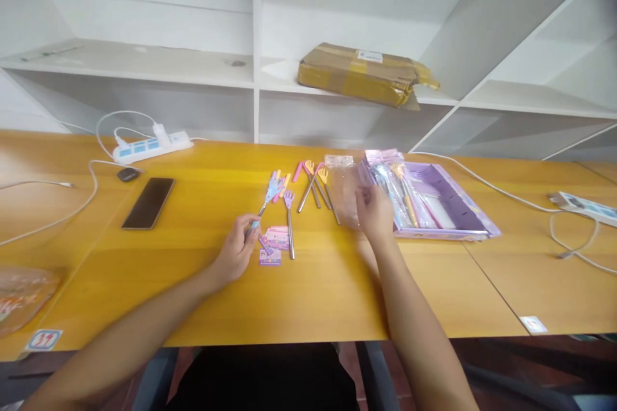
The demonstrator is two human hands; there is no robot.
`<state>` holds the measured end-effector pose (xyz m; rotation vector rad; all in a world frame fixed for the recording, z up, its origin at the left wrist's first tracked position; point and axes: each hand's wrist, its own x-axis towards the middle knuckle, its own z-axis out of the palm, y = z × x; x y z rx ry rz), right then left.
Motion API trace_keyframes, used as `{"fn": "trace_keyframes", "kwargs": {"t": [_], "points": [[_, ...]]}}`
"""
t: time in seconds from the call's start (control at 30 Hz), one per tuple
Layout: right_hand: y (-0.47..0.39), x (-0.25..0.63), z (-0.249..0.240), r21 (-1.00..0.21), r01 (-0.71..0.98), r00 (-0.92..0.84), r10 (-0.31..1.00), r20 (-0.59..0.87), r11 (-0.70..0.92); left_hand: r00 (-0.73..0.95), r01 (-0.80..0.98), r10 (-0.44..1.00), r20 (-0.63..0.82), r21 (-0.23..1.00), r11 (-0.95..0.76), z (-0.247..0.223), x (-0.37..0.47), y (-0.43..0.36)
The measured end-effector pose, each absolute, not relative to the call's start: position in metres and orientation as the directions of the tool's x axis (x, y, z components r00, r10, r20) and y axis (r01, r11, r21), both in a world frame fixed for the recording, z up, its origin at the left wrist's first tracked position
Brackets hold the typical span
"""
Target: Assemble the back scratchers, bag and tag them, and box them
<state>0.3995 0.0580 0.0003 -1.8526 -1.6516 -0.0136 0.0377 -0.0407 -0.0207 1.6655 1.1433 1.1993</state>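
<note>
My left hand point(241, 244) is closed around the blue handle of a telescopic back scratcher point(263, 207) with a blue claw head. Under and beside it lie several small printed cards point(277, 241) and a purple back scratcher point(290, 225) with a metal rod. My right hand point(375, 209), slightly blurred, has curled fingers pinching the edge of a see-through plastic bag point(344, 189). Orange and pink back scratchers point(322, 186) lie between the hands, near loose coloured handle sleeves point(284, 185). Right of my right hand, a purple box point(475, 212) holds bagged back scratchers point(402, 189).
A phone point(148, 203) and a white power strip point(154, 146) with cables lie at left. Another power strip point(585, 207) is at far right. A taped cardboard parcel point(357, 74) rests on the shelf. A transparent bag point(24, 298) lies at the left edge.
</note>
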Motion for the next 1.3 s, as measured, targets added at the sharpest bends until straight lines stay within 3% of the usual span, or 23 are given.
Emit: {"fn": "trace_keyframes", "kwargs": {"t": [0.1, 0.17, 0.33, 0.47, 0.6, 0.7, 0.8, 0.9, 1.0, 1.17, 1.23, 1.3], "points": [[0.048, 0.381, 0.005, -0.535, 0.791, 0.108, 0.793, 0.600, 0.297, 0.213, 0.311, 0.948, 0.236, 0.904, -0.294, -0.013, 0.038, -0.046], [0.037, 0.363, 0.007, -0.545, 0.704, 0.005, 0.764, 0.645, 0.456, 0.238, 0.314, 0.952, 0.193, 0.912, -0.263, -0.010, 0.038, -0.048], [0.000, 0.310, 0.003, -0.626, 0.402, -0.358, 0.744, 0.564, 0.668, 0.297, 0.174, 0.947, 0.120, 0.969, -0.178, -0.011, 0.042, -0.049], [-0.023, 0.280, -0.009, -0.814, 0.183, -0.555, 0.741, 0.377, 0.552, 0.281, 0.149, 0.949, 0.147, 0.970, -0.194, -0.011, 0.046, -0.048], [-0.024, 0.271, -0.016, -0.948, 0.032, -0.455, 0.849, 0.268, 0.316, 0.340, 0.210, 0.927, 0.158, 0.948, -0.239, -0.011, 0.045, -0.047], [-0.018, 0.271, -0.016, -0.993, -0.098, -0.482, 0.870, 0.104, 0.064, 0.417, 0.204, 0.899, 0.134, 0.950, -0.236, -0.013, 0.044, -0.049], [-0.016, 0.269, -0.015, -0.995, -0.070, -0.604, 0.797, -0.011, -0.067, 0.490, 0.213, 0.865, 0.109, 0.947, -0.240, -0.013, 0.045, -0.053], [-0.016, 0.265, -0.017, -1.000, -0.026, -0.571, 0.821, 0.015, 0.000, 0.536, 0.220, 0.837, 0.111, 0.939, -0.265, -0.013, 0.047, -0.055], [-0.011, 0.266, -0.017, -0.997, -0.067, -0.419, 0.905, 0.073, 0.049, 0.474, 0.153, 0.873, 0.115, 0.966, -0.210, -0.015, 0.046, -0.052], [0.005, 0.293, -0.007, -0.961, -0.222, -0.087, 0.978, 0.190, 0.167, 0.097, -0.127, 0.993, 0.064, 0.991, -0.052, -0.018, 0.033, -0.033], [0.006, 0.306, -0.002, -0.963, -0.136, -0.079, 0.967, 0.244, 0.232, -0.058, -0.256, 0.997, 0.053, 0.965, -0.066, -0.016, 0.028, -0.024], [0.003, 0.314, 0.002, -0.945, 0.058, -0.151, 0.938, 0.312, 0.323, -0.135, -0.353, 0.990, 0.035, 0.932, -0.081, -0.012, 0.024, -0.018]]}}
